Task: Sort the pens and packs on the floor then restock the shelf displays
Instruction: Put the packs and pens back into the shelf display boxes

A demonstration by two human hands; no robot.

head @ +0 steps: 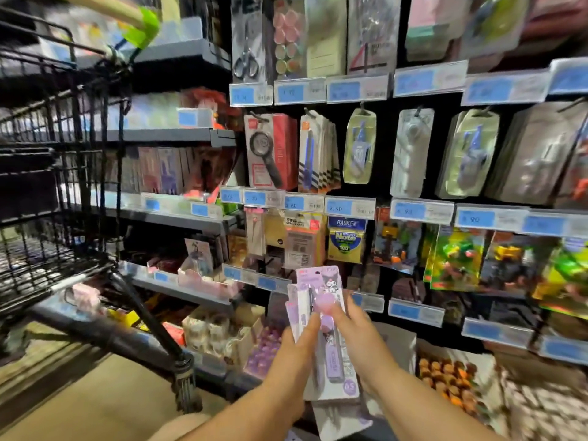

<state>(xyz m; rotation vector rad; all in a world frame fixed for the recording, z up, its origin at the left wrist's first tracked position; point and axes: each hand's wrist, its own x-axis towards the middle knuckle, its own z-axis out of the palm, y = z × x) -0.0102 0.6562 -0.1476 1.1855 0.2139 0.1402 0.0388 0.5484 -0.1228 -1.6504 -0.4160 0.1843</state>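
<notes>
Head view: left hand [292,354] and right hand [362,342], grip clamped on blurred pen packs [321,288], lowest one partly hidden.

Dim aisle lighting, heavy motion blur and wide-angle warping toward the edges.

I'm counting two hands here, left hand [294,353] and right hand [362,343], a few purple pen packs [331,281] (exact number's hard to tell), one black cart [149,316], one scissors pack [246,43], one magnifier pack [270,151].
</notes>
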